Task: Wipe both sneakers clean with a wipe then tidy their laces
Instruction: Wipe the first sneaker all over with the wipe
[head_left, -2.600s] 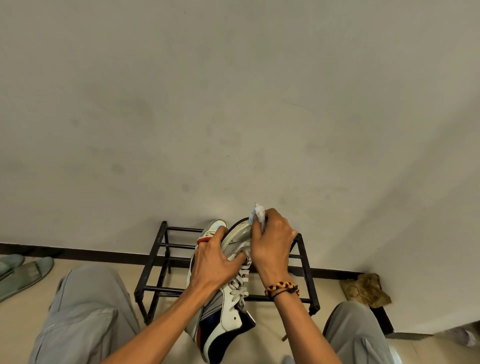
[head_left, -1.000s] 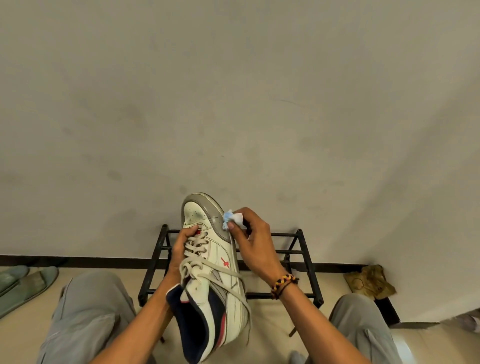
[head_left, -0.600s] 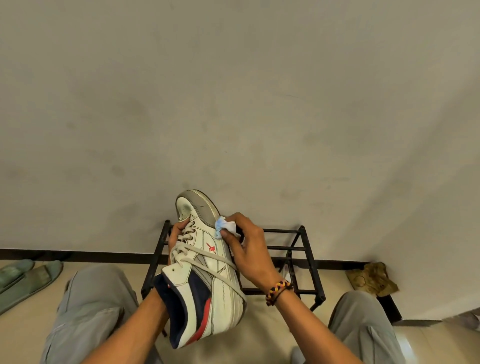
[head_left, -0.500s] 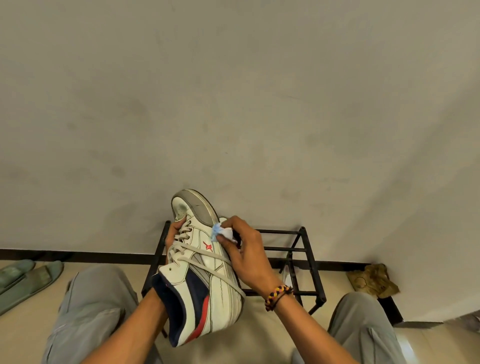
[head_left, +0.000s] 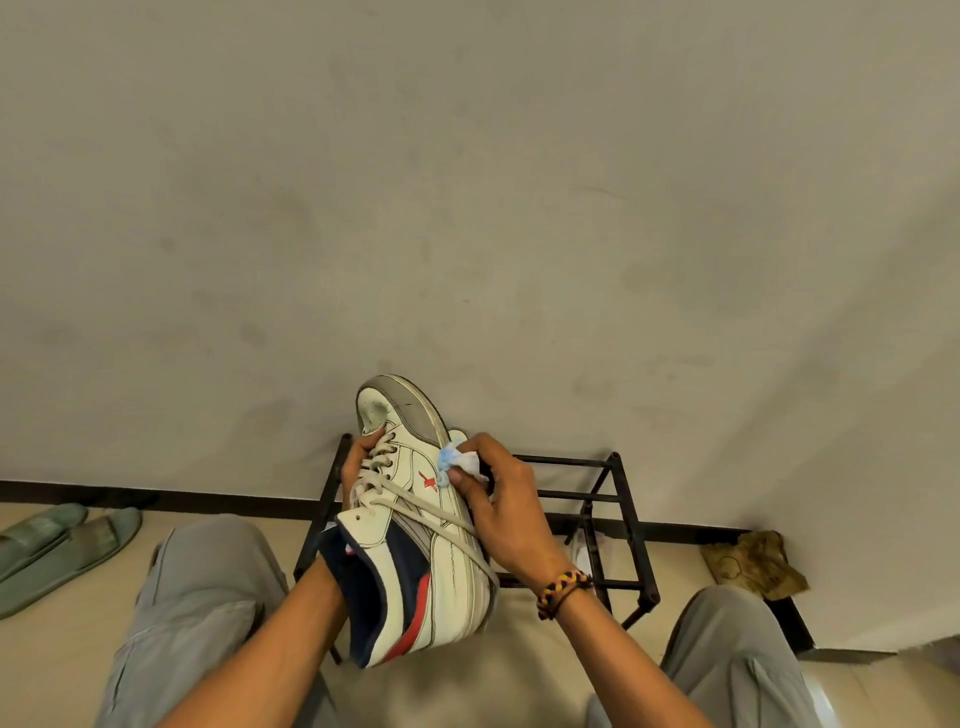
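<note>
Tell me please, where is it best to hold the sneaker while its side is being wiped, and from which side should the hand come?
Probably as the left hand grips the sneaker now: across the laced midfoot, coming from the person's left. The shoe is tilted, toe up and away, so this hold leaves its right side panel free for the wipe pinched in the right hand.

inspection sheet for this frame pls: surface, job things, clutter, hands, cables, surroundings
Surface: beige floor; no table seen.
Job things: one sneaker held up, toe toward the wall, toe cap smudged, laces loose; wipe against its side. Second sneaker not seen.
Clutter: crumpled brown paper at the wall foot.
Hands: left hand grips the sneaker by the laces; right hand pinches the wipe.
Cables: nothing seen.
Surroundings: black rack against a grey wall; green slippers on the left.
</note>
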